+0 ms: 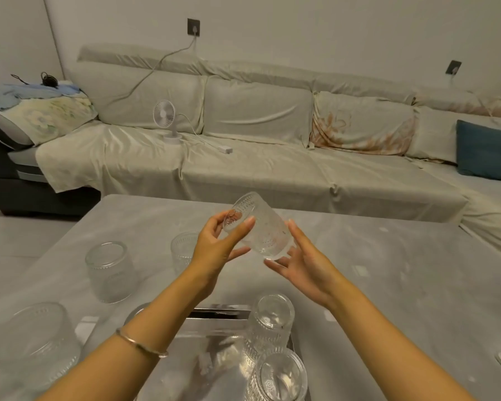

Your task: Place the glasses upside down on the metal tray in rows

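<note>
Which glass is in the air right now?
The clear ribbed glass held tilted between left hand and right hand; all others stand on the grey table or the metal tray.

We're looking into home living room: long sheet-draped sofa [272, 169] carrying desk fan [164, 112], cushions, low table [388, 256] standing before it.

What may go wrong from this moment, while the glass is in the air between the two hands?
1. The held glass lies tilted in the air. The left hand holds it with its fingertips and the right hand only touches it with straight fingers, so it may slip onto the table.
2. Two upturned glasses stand close together on the right of the metal tray; lowering the next one beside them may knock them.
</note>
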### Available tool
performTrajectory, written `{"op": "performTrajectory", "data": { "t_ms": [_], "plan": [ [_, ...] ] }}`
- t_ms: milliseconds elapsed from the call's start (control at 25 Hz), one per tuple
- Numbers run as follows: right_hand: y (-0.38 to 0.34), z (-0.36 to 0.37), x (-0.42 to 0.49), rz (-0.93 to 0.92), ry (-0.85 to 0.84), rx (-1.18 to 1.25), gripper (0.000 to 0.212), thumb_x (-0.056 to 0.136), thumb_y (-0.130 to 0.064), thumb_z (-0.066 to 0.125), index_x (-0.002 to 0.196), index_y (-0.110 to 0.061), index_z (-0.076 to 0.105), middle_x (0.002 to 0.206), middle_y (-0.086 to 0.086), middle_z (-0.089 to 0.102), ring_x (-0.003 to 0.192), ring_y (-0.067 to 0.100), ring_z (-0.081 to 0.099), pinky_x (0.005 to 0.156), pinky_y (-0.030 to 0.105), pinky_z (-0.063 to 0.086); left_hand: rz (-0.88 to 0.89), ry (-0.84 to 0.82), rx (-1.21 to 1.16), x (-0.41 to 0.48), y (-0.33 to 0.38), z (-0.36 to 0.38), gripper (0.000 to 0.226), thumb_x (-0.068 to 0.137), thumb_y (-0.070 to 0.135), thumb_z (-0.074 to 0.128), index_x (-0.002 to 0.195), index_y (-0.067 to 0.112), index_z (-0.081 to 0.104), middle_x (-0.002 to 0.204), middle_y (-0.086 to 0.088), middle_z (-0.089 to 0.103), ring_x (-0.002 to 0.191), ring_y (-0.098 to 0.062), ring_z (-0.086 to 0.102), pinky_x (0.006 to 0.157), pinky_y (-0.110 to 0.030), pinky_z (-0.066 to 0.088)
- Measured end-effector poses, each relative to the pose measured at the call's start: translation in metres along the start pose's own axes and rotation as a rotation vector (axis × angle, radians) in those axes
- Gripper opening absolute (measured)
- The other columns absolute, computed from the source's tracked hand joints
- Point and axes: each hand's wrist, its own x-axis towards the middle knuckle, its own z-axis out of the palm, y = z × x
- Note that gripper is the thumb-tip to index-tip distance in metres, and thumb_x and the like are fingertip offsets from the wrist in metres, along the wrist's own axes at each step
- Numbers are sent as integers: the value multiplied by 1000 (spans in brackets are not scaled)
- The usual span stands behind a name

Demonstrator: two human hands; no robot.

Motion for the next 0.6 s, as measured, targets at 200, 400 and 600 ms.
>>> {"op": "performTrajectory", "data": {
  "t_ms": [200,400,600],
  "plan": [
    [-25,35,-25,-144,48,-88,69,71,-47,66,132,-22,47,124,3,65,112,18,63,94,36,52,-59,-143,-62,-34,46,-17,63,67,45,77,119,19,55,128,-6,60,110,-20,64,77,-28,57],
    [-45,61,-50,-259,-37,-286,88,46,-52,85,123,-33,48,104,-7,74,102,12,67,89,25,53,-283,-338,158,-63,72,-42,65,77,63,53,125,19,51,118,-11,68,104,-28,67,84,-37,57],
    [-46,84,-63,-242,-177,-284,98,48,-42,86,135,-34,41,123,4,65,111,18,64,88,25,53,-340,-509,176,-87,78,-54,81,49,66,77,117,28,57,114,-5,71,109,-22,65,89,-35,54]
  ]
}}
